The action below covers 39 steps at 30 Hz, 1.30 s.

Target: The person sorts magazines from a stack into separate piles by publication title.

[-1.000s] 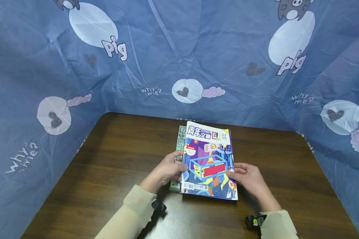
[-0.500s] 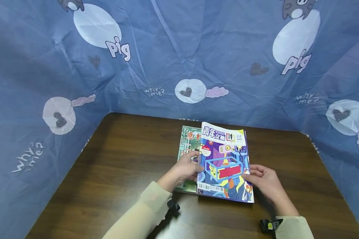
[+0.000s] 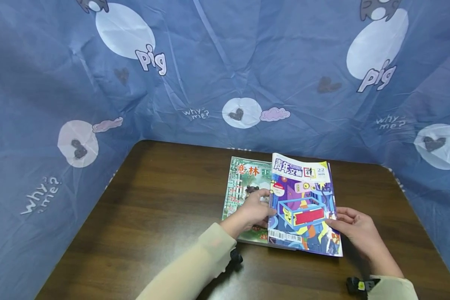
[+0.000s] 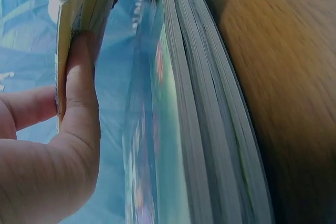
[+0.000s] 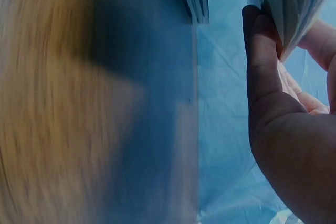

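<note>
Both hands hold a purple and blue magazine (image 3: 303,208) by its two long sides, raised above the table. My left hand (image 3: 253,210) pinches its left edge, thumb on the cover and fingers beneath, as the left wrist view shows. At the right edge, my right hand (image 3: 356,229) pinches it the same way; the right wrist view has its page edges (image 5: 294,14) between thumb and fingers. Under it and to the left lies a green magazine (image 3: 234,196), partly hidden by the held one and the left hand. In the left wrist view it tops a stack of several magazines (image 4: 205,103).
The stack lies on a brown wooden table (image 3: 153,216). A blue patterned cloth (image 3: 195,75) hangs behind the table and along its sides. Small black cameras are strapped at both wrists.
Both hands have carried the purple magazine to the right. More of the green magazine's cover has come into sight beneath it. The head view has shifted slightly.
</note>
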Each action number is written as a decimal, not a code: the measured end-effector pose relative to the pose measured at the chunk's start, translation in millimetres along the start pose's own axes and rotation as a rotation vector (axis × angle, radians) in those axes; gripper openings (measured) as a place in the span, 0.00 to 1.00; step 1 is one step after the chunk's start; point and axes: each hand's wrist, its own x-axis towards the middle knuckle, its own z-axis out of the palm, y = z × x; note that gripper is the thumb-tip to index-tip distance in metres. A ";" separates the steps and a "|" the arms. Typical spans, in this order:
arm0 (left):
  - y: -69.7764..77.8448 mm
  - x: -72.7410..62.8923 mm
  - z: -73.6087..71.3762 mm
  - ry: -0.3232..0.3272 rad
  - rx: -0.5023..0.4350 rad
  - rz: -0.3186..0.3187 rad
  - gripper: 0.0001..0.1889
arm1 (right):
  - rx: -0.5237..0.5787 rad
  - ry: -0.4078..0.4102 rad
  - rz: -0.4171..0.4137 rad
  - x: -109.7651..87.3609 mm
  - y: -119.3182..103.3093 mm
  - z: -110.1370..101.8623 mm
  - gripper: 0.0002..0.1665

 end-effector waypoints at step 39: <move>6.8 39.6 118.5 0.101 0.109 -0.052 0.25 | -0.056 0.140 0.148 4.4 47.8 -94.2 0.50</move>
